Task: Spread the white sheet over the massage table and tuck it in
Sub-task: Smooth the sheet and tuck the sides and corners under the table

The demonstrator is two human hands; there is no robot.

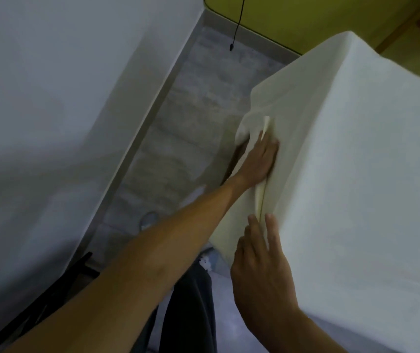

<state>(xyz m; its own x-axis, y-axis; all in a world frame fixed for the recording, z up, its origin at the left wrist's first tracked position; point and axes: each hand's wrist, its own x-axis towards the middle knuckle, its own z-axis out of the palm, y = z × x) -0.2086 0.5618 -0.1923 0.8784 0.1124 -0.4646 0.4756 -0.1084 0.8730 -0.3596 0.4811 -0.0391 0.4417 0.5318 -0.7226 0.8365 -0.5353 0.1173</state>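
Note:
The white sheet [356, 154] covers the massage table on the right and hangs down its near side. My left hand [258, 159] reaches far down that side and lies flat on the cloth, fingers straight, pressing a fold in near the corner. Below it, a loose flap of sheet [229, 230] hangs off the edge. My right hand [260, 266] rests against the table's edge with straight fingers on the sheet, just beside the fold line. The table itself is hidden under the cloth.
A white wall [63, 110] runs along the left, leaving a narrow strip of grey floor [191, 123]. A black cord [237, 24] hangs before a yellow wall at the back. My shoe [147, 220] and dark trousers [191, 314] show below.

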